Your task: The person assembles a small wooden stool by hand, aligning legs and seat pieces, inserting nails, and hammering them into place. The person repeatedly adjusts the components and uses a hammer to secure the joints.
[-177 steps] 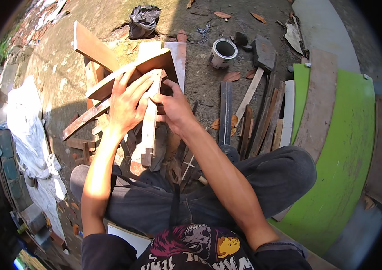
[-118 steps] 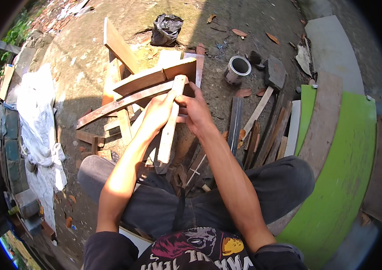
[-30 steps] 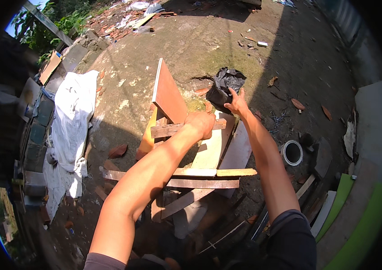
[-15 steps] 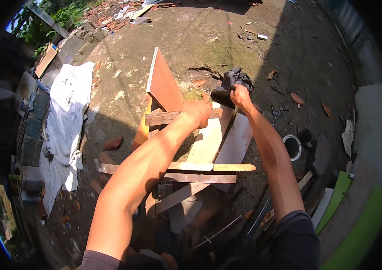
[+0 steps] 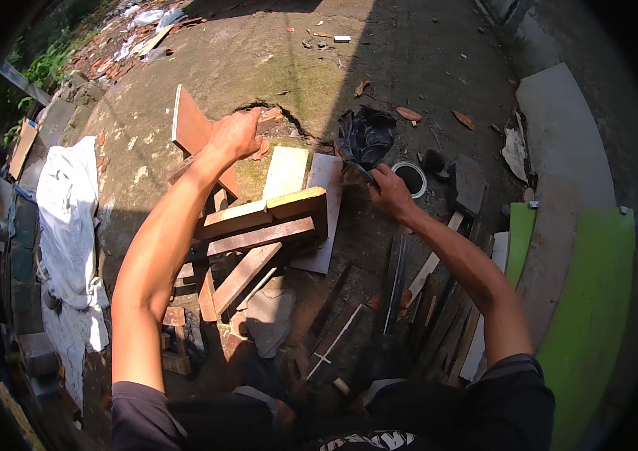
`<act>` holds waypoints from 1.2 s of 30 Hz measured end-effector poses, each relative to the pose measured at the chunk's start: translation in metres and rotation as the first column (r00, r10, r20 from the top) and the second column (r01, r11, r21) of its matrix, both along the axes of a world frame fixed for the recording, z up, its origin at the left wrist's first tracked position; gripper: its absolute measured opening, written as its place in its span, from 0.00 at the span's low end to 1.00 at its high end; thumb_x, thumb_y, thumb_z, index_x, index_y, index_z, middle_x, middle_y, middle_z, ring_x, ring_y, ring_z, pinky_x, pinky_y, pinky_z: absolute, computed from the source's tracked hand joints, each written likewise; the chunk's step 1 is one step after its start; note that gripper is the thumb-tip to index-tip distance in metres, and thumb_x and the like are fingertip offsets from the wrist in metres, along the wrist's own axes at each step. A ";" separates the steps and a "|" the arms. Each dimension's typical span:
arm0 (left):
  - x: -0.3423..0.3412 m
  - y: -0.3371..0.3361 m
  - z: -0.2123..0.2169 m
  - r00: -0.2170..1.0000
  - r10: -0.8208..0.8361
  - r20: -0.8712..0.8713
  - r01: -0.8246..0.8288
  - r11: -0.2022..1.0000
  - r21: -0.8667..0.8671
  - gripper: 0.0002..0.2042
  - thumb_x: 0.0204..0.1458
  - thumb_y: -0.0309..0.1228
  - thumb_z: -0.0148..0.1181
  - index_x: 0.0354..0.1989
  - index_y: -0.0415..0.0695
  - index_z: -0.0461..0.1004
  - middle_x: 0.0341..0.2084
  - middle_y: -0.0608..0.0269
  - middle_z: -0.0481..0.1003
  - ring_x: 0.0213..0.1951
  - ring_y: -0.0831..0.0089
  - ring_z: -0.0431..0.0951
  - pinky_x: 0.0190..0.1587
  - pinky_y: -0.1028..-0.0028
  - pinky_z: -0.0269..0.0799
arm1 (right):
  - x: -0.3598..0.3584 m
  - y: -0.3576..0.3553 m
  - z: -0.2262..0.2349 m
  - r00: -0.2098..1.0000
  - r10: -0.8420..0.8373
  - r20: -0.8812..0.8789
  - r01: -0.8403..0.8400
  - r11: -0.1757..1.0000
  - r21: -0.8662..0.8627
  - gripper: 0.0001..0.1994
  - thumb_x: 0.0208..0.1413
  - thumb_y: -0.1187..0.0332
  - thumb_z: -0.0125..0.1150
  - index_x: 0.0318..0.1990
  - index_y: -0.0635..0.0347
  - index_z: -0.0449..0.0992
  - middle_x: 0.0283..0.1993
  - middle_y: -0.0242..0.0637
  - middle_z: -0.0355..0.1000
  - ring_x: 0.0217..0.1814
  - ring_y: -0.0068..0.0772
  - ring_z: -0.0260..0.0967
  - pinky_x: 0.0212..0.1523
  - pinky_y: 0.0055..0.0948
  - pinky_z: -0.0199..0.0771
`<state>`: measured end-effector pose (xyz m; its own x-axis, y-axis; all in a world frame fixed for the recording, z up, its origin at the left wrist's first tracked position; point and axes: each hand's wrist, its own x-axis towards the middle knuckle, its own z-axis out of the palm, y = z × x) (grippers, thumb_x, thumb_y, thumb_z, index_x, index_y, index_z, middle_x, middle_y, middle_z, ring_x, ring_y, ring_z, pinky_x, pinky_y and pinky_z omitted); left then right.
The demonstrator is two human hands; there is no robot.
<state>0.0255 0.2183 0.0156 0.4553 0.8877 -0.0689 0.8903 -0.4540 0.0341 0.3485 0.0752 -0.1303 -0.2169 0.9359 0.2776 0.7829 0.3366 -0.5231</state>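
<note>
My left hand [image 5: 235, 135] is closed around a short wooden bar [image 5: 271, 115], whose end pokes out past the fingers. Beside that hand a reddish-brown board [image 5: 193, 120] stands on edge. In my right hand [image 5: 392, 193] is a crumpled black plastic bag [image 5: 366, 137], gripped by its lower edge and bunched above the fingers. Between my arms lies a jumble of wooden strips [image 5: 259, 234], some crossing others; whether they are joined I cannot tell. A pale plank [image 5: 286, 171] and a whitish panel [image 5: 323, 188] lie just beyond them.
An open round can [image 5: 410, 180] stands right of my right hand. Green panels [image 5: 586, 323] and a grey sheet [image 5: 559, 120] line the right side. A white cloth [image 5: 69, 225] is spread at the left. Dark lengths of material [image 5: 396, 282] and a stone slab [image 5: 268, 322] lie near my legs.
My left hand, with the wooden bar, has moved forward and left relative to the wood pile. My right hand has brought the black bag nearer the can. The view has shifted too.
</note>
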 end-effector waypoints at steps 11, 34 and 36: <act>0.082 -0.149 0.117 0.902 -0.138 0.409 0.172 0.984 -0.047 0.24 0.50 0.40 0.61 0.51 0.35 0.70 0.36 0.36 0.77 0.43 0.42 0.78 0.47 0.53 0.71 | 0.011 -0.179 -0.078 0.952 0.085 0.294 0.019 0.942 -0.334 0.16 0.50 0.70 0.58 0.47 0.60 0.73 0.46 0.43 0.69 0.52 0.47 0.68 0.50 0.45 0.73; 0.142 -0.236 -0.172 0.571 0.647 0.505 0.060 0.580 -0.812 0.25 0.50 0.34 0.63 0.55 0.38 0.66 0.31 0.56 0.75 0.19 0.71 0.74 0.21 0.71 0.72 | -0.027 -0.142 -0.083 0.974 0.128 0.188 -0.024 0.878 -0.478 0.20 0.54 0.65 0.55 0.56 0.55 0.69 0.60 0.40 0.67 0.60 0.49 0.66 0.58 0.46 0.71; 0.150 -0.238 -0.170 0.485 0.728 0.484 0.088 0.510 -0.856 0.25 0.49 0.33 0.63 0.55 0.38 0.64 0.32 0.54 0.75 0.18 0.70 0.73 0.20 0.69 0.71 | -0.015 -0.145 -0.087 0.989 0.024 0.146 0.039 0.910 -0.412 0.19 0.55 0.66 0.54 0.55 0.58 0.69 0.57 0.44 0.68 0.58 0.52 0.67 0.57 0.46 0.72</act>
